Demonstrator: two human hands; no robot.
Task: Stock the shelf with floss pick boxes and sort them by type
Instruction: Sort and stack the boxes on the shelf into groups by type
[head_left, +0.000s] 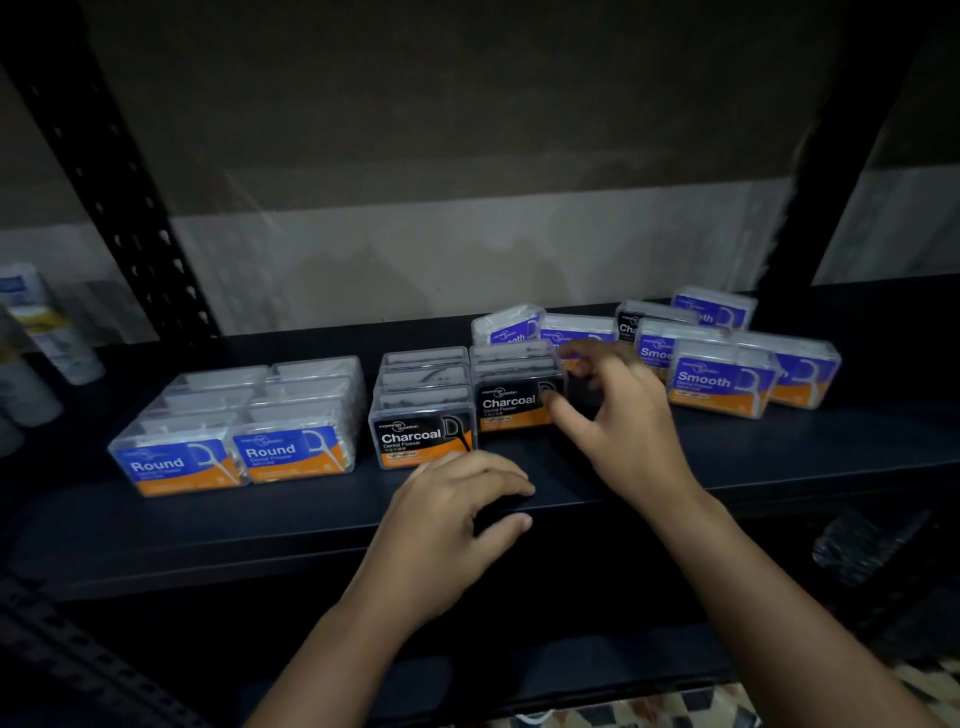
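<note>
On the dark shelf (779, 457), the right hand (618, 415) curls thumb and fingers round the front Charcoal box (511, 402) of the right Charcoal row. The left hand (447, 514) rests loosely curled on the shelf edge, apparently holding nothing. Round boxes (239, 431) stand in two rows at left; Smooth boxes (722, 384) lie unsorted at right.

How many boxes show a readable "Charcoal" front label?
2, side by side mid-shelf: the left Charcoal box and the right Charcoal box. Unlabelled tops sit behind them; a partly hidden black box stands far right.
</note>
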